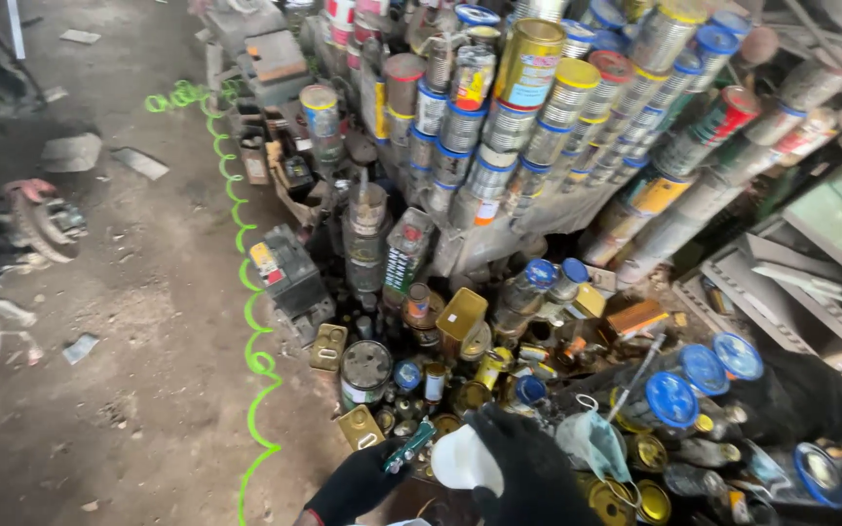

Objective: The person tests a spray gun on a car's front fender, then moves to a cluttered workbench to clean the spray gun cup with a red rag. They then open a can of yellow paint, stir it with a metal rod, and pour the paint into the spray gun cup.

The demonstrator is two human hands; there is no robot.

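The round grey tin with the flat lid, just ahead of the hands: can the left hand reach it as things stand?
Probably yes. The left hand holds a small tool, but the grey tin stands just beyond it, with only a low gold can between.

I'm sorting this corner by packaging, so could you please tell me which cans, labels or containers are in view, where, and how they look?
Stacked cans: upper middle, silver cylinders with blue and yellow lids.
Gold can: atop the stack, colourful label.
Blue-lidded cans: lower right, lying tilted.
White container: bottom centre, held by the gloved right hand.
Gloved left hand: holds a small green object.
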